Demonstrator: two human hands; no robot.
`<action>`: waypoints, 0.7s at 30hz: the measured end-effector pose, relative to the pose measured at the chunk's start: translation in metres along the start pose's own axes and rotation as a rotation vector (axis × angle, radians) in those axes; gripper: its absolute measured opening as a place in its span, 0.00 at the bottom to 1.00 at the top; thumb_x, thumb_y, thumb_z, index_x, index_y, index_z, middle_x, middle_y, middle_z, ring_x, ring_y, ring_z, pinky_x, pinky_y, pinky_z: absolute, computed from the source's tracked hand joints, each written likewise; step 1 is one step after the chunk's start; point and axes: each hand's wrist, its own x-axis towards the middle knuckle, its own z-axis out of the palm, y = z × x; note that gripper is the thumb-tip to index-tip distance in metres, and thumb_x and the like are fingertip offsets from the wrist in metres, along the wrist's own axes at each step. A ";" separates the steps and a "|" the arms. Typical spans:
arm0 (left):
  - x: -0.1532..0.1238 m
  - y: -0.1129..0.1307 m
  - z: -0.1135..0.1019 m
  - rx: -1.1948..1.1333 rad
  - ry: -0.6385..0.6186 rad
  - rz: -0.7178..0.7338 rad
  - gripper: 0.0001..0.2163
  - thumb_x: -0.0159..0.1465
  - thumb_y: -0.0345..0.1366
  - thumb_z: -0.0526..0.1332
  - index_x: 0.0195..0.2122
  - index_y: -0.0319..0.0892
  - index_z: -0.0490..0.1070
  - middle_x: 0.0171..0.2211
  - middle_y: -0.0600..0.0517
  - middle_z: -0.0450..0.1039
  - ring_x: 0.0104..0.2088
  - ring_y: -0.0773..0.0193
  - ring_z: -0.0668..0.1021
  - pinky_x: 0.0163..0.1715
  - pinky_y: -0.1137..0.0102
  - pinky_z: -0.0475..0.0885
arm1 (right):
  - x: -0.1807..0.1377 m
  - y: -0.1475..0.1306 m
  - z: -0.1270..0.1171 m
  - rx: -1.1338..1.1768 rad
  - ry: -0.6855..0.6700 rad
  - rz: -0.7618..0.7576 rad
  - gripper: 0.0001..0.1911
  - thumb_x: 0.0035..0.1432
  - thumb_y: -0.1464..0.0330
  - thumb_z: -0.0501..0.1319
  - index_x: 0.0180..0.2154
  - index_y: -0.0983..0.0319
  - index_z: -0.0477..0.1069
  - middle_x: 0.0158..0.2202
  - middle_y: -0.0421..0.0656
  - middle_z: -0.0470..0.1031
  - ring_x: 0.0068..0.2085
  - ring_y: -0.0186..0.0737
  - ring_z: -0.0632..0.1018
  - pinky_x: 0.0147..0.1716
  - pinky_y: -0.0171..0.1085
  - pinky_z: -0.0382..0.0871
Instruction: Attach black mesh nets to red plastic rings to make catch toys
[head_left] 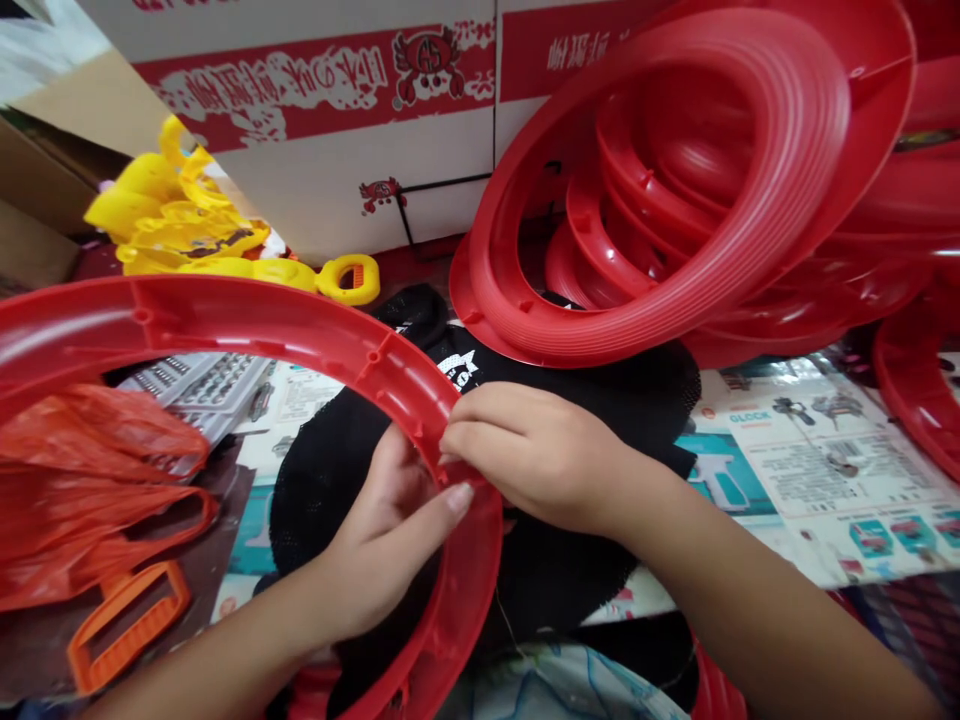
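Observation:
A large red plastic ring (pixel 300 325) with a hollow, ribbed underside is tilted towards me and reaches past the left edge of the view. My left hand (pixel 367 555) is closed around its near right part, thumb lying across the channel and fingers behind. Against the same stretch of ring, my right hand (pixel 544 455) has its fingers curled in a pinch. Whatever sits between those fingertips is hidden. Under both hands spreads a black mesh cloth (pixel 322 490) with a white printed label (pixel 459 368).
More red rings (pixel 660 310) are piled at the back right. Yellow plastic parts (pixel 187 225) lie back left, before a white carton (pixel 315 190). At left are an orange bag (pixel 82 490), an orange handle (pixel 127 625) and a tray of small metal pieces (pixel 214 390). Printed cardboard (pixel 832 480) covers the table.

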 end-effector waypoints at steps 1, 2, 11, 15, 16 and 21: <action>0.001 -0.001 -0.001 0.015 0.017 -0.011 0.22 0.66 0.35 0.59 0.56 0.53 0.49 0.49 0.51 0.73 0.46 0.58 0.78 0.44 0.62 0.77 | 0.000 0.000 0.001 -0.003 -0.009 -0.005 0.16 0.68 0.74 0.47 0.36 0.67 0.72 0.37 0.45 0.73 0.38 0.36 0.72 0.39 0.32 0.69; 0.002 -0.001 -0.001 0.029 0.015 -0.027 0.21 0.66 0.34 0.59 0.55 0.54 0.50 0.46 0.51 0.73 0.44 0.59 0.79 0.41 0.63 0.77 | 0.000 0.000 0.001 -0.020 -0.015 -0.004 0.15 0.67 0.74 0.48 0.35 0.67 0.72 0.37 0.45 0.73 0.37 0.35 0.72 0.38 0.31 0.68; 0.007 -0.002 -0.008 0.468 0.009 0.080 0.13 0.67 0.32 0.54 0.53 0.45 0.60 0.50 0.48 0.68 0.50 0.58 0.72 0.56 0.57 0.65 | 0.002 -0.003 -0.004 -0.373 0.051 0.022 0.13 0.61 0.75 0.54 0.24 0.63 0.67 0.21 0.39 0.62 0.23 0.36 0.62 0.24 0.38 0.50; 0.010 0.003 -0.005 0.574 0.011 0.106 0.16 0.67 0.30 0.52 0.55 0.46 0.59 0.53 0.50 0.66 0.51 0.60 0.70 0.53 0.64 0.66 | 0.005 -0.007 -0.008 -0.278 -0.017 -0.008 0.12 0.63 0.77 0.52 0.29 0.64 0.69 0.25 0.40 0.64 0.28 0.37 0.64 0.27 0.37 0.52; 0.010 0.004 -0.004 0.592 0.002 0.105 0.16 0.67 0.30 0.52 0.55 0.47 0.59 0.53 0.51 0.66 0.51 0.61 0.70 0.53 0.66 0.65 | 0.006 -0.007 -0.010 -0.258 -0.044 -0.012 0.12 0.63 0.77 0.51 0.30 0.65 0.69 0.27 0.41 0.65 0.29 0.37 0.64 0.28 0.37 0.53; 0.007 0.007 -0.004 0.694 -0.051 0.076 0.15 0.69 0.34 0.51 0.57 0.48 0.57 0.55 0.50 0.65 0.54 0.61 0.68 0.53 0.68 0.65 | 0.007 -0.006 -0.015 -0.206 -0.127 -0.033 0.11 0.64 0.78 0.51 0.32 0.66 0.71 0.31 0.43 0.68 0.31 0.38 0.64 0.29 0.37 0.54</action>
